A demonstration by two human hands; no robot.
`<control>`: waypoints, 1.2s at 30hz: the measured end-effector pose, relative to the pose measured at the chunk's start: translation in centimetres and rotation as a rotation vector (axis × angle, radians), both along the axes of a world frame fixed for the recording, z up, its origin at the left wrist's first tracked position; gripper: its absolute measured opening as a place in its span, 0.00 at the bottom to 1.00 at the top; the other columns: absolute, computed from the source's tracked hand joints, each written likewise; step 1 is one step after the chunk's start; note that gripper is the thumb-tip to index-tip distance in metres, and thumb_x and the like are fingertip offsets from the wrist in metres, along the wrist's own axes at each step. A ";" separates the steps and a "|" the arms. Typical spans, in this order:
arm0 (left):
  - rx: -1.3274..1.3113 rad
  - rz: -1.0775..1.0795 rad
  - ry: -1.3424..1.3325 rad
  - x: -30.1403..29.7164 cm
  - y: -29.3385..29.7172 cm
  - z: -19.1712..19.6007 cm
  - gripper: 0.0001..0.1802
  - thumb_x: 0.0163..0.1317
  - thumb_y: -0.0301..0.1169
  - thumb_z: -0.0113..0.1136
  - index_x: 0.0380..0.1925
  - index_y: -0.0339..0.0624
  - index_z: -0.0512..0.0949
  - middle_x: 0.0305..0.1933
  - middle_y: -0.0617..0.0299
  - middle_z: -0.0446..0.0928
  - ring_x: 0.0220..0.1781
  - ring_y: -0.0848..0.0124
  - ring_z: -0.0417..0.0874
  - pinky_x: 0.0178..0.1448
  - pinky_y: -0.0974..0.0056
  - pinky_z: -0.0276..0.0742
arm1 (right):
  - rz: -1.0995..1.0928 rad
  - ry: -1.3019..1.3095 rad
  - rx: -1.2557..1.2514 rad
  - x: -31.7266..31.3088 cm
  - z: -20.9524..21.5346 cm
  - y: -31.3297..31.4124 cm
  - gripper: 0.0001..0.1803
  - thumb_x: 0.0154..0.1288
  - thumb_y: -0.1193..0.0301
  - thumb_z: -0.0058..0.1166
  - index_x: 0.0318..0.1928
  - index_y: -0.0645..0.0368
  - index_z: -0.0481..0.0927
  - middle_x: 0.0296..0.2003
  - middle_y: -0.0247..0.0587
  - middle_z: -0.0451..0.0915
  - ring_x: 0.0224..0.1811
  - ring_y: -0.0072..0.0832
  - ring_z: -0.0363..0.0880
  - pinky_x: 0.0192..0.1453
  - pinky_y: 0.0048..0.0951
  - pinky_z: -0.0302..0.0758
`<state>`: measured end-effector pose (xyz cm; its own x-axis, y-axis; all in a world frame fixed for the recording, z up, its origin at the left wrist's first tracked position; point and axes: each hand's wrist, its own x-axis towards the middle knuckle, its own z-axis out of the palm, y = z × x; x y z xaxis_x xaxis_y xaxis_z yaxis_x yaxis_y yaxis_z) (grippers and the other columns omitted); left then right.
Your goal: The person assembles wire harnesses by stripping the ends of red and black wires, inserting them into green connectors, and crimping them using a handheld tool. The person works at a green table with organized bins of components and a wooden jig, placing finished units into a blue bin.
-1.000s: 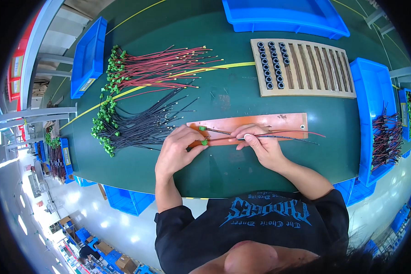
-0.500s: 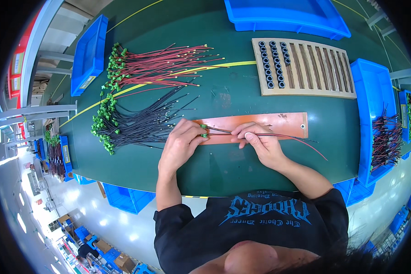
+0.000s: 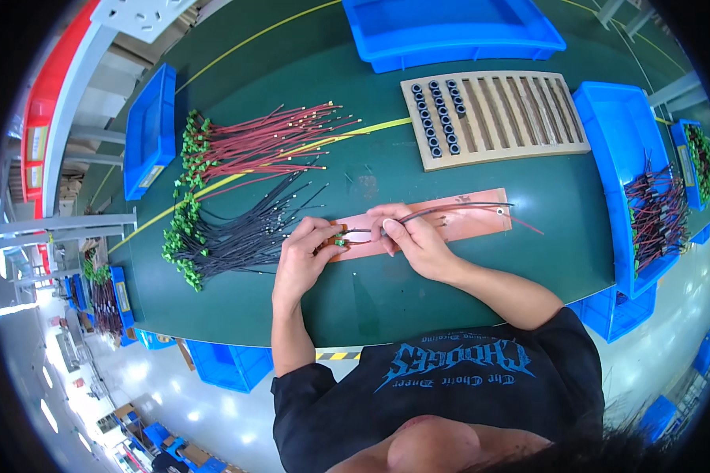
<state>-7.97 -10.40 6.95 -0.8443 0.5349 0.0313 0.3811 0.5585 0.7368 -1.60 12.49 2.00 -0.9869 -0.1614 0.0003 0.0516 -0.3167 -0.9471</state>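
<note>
Free ends of the black wire (image 3: pixel 459 206) and red wire (image 3: pixel 531 228) now lie higher against the orange strip (image 3: pixel 475 226), right of centre. Mid-frame, the left hand (image 3: pixel 301 256) pinches their green connectors (image 3: pixel 340 243), while the right hand (image 3: pixel 418 246) clasps both wires between thumb and fingers. Should that hold loosen, the springy lengths could cross or slip. Beyond, left of centre, loose black wires (image 3: pixel 241 239) spread near enough to snag.

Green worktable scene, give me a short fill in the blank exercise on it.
The left hand holds a small connector whose colour is ____.
The right hand holds a thin red wire and another wire coloured ____.
Black ring-shaped pieces sit toward the ____ end of the flat beige slotted rack.
Missing words: green; black; left.
</note>
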 end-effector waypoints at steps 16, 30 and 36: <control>-0.609 -0.720 1.231 -3.6 9.2 8.6 0.22 0.50 0.31 0.59 0.42 0.26 0.80 0.51 0.50 0.77 0.44 0.66 0.77 0.47 0.65 0.75 | 0.014 -0.007 0.355 -0.5 1.3 0.2 0.18 0.85 0.63 0.38 0.39 0.64 0.72 0.28 0.42 0.79 0.25 0.33 0.79 0.33 0.36 0.77; 0.843 0.350 -0.093 1.0 8.6 -0.5 0.13 0.74 0.18 0.53 0.55 0.31 0.78 0.51 0.51 0.85 0.48 0.70 0.86 0.54 0.65 0.83 | -0.047 0.013 0.306 -0.1 0.5 -0.1 0.17 0.85 0.62 0.41 0.44 0.64 0.74 0.30 0.43 0.81 0.32 0.31 0.82 0.39 0.33 0.78; 1.092 0.454 -0.381 2.7 11.3 -3.8 0.10 0.74 0.21 0.56 0.53 0.32 0.79 0.56 0.49 0.84 0.53 0.71 0.84 0.56 0.66 0.83 | -0.127 0.195 0.396 0.1 -0.8 -0.2 0.15 0.82 0.64 0.45 0.50 0.66 0.76 0.35 0.48 0.82 0.35 0.41 0.83 0.42 0.36 0.79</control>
<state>-5.23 0.86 3.16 -0.9991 0.0403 -0.0115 -0.0264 -0.3906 0.9202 -1.46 12.33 1.24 -0.9865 -0.0648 0.1506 -0.1555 0.0797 -0.9846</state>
